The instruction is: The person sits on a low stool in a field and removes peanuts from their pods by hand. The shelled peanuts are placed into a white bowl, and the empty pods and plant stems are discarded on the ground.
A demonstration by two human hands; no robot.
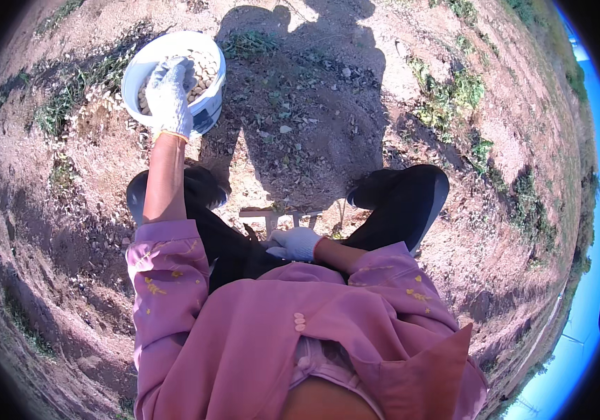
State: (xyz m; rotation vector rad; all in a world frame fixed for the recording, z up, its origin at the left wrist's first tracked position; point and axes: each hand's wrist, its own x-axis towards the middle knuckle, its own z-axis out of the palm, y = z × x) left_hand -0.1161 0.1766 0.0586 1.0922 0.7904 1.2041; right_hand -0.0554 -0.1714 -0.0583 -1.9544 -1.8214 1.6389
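Note:
My left hand (pixel 170 97), in a white knit glove with grey on the fingers, reaches over the rim into a white plastic bucket (pixel 131 79). Inside lie many pale pods that look like peanuts (pixel 204 65). The fingers are over the pods and partly hidden, so whether they hold any is unclear. Between my thighs, close to my body, is my right hand (pixel 296 244) in a white glove. Its fingers point left, near a grey metal frame (pixel 279 214) low between my legs. What the right fingers touch cannot be made out.
Dry, crumbly soil (pixel 300 152) with leaf litter surrounds me. Uprooted green plants (pixel 69 100) lie left of the bucket, and leafy plants (pixel 452 94) grow at the right. My shoes and bent knees flank the frame. A large shadow falls ahead.

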